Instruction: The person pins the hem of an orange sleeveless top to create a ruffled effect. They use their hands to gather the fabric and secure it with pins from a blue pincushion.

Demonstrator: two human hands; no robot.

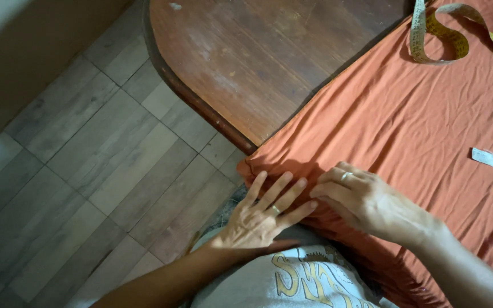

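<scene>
Orange cloth [406, 120] under both flat, open hands [315, 208]

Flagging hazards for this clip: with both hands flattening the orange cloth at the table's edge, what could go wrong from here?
1. The orange cloth hangs over the table edge under the left hand and right hand; it may slide toward the floor.
2. The cloth is creased near the fingers, so pressing could set a crooked fold.
3. The measuring tape lies loose on the cloth; any tug would likely shift it.
</scene>
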